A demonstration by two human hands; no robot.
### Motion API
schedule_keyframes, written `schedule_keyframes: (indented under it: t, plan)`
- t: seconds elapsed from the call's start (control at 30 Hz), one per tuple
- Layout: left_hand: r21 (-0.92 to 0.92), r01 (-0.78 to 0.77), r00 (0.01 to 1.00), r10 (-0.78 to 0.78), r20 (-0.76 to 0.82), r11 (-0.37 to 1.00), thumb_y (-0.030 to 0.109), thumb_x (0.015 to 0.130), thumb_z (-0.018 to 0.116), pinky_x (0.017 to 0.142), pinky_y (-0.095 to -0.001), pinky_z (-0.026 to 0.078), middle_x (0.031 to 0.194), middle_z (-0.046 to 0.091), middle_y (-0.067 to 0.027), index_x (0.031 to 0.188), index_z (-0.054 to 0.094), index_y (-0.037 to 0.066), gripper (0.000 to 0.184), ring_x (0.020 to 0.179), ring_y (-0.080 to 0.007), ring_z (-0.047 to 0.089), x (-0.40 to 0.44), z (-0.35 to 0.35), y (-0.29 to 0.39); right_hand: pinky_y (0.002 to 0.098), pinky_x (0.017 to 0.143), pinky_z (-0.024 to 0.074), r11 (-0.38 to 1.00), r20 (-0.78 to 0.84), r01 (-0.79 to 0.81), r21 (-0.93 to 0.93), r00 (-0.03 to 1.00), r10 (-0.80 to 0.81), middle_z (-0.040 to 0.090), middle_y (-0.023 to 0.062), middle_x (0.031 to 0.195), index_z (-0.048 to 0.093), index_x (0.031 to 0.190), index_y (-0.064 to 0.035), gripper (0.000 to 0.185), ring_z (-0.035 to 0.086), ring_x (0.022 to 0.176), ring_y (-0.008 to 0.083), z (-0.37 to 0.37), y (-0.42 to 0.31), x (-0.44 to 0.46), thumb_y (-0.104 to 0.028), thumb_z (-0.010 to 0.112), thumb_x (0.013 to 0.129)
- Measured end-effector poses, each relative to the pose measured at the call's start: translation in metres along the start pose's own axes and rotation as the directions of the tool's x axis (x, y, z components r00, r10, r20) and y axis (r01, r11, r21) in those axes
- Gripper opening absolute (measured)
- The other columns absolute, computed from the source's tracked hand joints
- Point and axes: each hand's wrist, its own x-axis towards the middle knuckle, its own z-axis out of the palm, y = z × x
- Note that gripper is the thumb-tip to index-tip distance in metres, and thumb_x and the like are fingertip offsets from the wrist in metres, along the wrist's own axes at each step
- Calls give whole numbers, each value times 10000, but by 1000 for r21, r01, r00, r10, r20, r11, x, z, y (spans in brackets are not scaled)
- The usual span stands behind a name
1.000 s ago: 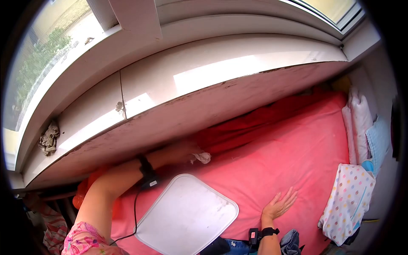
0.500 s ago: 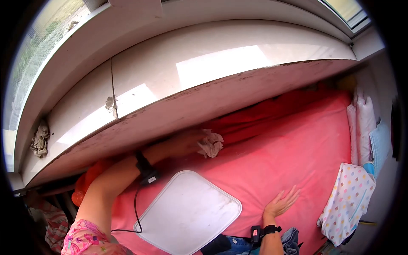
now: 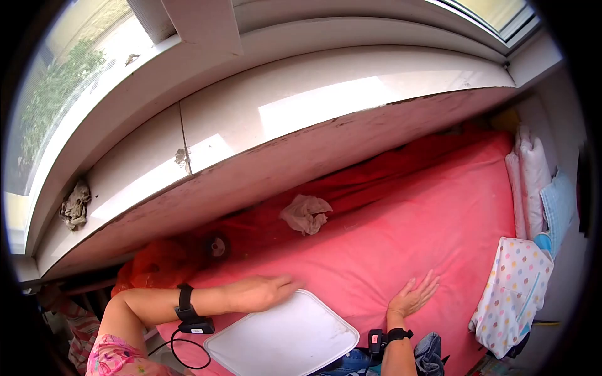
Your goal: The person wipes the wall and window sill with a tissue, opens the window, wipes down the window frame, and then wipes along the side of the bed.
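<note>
My left hand [image 3: 263,293] is over the red bed sheet [image 3: 376,250], by the upper corner of a white, round-cornered flat board [image 3: 285,338]. Its fingers are loosely stretched out, slightly blurred, with nothing visible in them. I cannot tell whether it touches the board. Beyond it, a crumpled pale tissue [image 3: 304,214] lies on the sheet near the wall under the sill. My right hand [image 3: 412,297] rests on the sheet to the right of the board, palm partly up, fingers spread and holding nothing. Both wrists wear black straps with small devices.
A pale window sill [image 3: 326,94] curves across the back, with a dirty crumpled wad [image 3: 76,205] at its left end. An orange-red plastic bag [image 3: 153,266] sits at left beside a dark round object [image 3: 217,246]. A dotted cloth [image 3: 514,291] and folded bedding [image 3: 533,169] are at right.
My left hand has let go of the crumpled tissue and drawn back to the board's corner. The tissue stays on the sheet. My right hand has hardly moved; the view has shifted slightly.
</note>
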Motion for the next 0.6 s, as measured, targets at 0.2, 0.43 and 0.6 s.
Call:
schedule_keyframes:
  t: [0.2,0.43,0.6]
  plan:
    - [-32,-179,909,153,-387,983,104,827,577,759,-398,483,1054,519,-156,1089,567,79,264,871,-303,582,83,-34,-65,466,1068,237,1000,17,-10,23,1000,10,281,155,1453,370,1375,-107,524,263,1325,364,-2,-1,0,-267,474,887]
    - [-665,201,956,-292,-28,719,157,890,521,739,-337,442,836,458,-71,841,423,35,163,824,-195,496,136,-6,-128,459,1068,239,1000,15,-15,8,1000,15,284,152,1453,360,1384,-125,513,262,1326,360,-6,-6,1,-259,466,900]
    - [-653,-84,992,3,-124,753,196,929,448,705,-300,403,794,410,-42,810,402,45,198,788,-137,441,168,-12,-127,458,1072,231,1000,29,-23,3,999,23,280,155,1454,357,1385,-118,517,258,1328,360,-6,-5,1,-258,466,899]
